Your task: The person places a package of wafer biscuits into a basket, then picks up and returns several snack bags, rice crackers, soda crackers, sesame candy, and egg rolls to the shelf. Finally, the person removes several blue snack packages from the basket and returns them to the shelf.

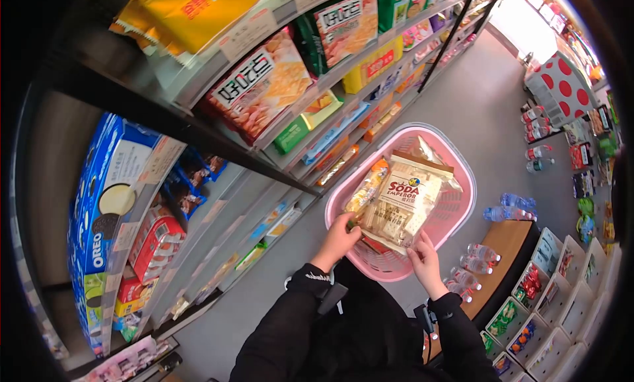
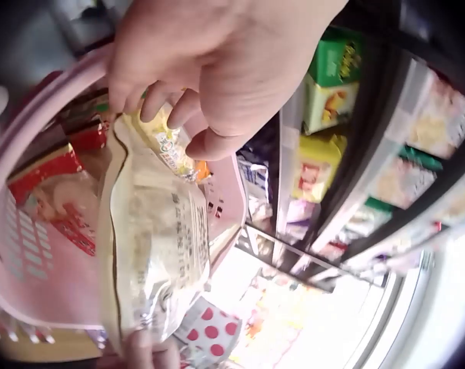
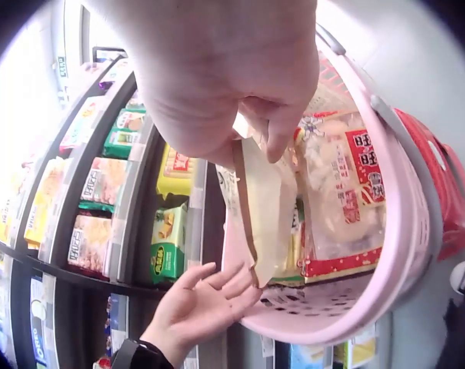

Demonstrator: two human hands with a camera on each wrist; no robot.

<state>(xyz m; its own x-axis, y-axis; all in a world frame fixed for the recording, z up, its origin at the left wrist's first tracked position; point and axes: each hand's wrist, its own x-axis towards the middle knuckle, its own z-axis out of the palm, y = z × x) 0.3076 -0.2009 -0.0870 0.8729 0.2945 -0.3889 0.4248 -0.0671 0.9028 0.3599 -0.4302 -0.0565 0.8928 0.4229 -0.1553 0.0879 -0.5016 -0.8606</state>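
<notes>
One run of tall dark shelving (image 1: pixel 218 141) is seen along the left of the aisle, its tiers filled to the front edges with snacks. Two large bags (image 1: pixel 261 85) printed "好吃点" are counted on the upper tiers. One big blue carton (image 1: pixel 109 204) marked "OREO" is stood at the shelf end nearest the person.

The grey shop floor (image 1: pixel 462 98) is left open beyond the far rim of the basket. The right side is narrowed by one low wooden counter (image 1: pixel 505 250), and at least six clear water bottles (image 1: pixel 508 207) are set on the floor round its edge.

One pink perforated plastic basket (image 1: pixel 465 184) is seen above the floor between shelving and counter; what carries it cannot be told. One clear plastic packet of pale crackers (image 1: pixel 403 204), labelled "SODA EMPEROR", is held over the near half of the basket, with room left toward the right wall. One long orange-and-yellow packet (image 1: pixel 366 187) is wedged between it and the left wall. One red-labelled packet (image 3: pixel 348 192) with Chinese characters is laid beneath.

Two hands are counted. The near-left corner of the cracker packet is pinched by the left hand (image 1: pixel 340 237) between the thumb and curled fingers (image 2: pixel 182 108). The near-right corner is clamped by the right hand (image 1: pixel 422 253) between the thumb and bent fingers (image 3: pixel 282 142).
</notes>
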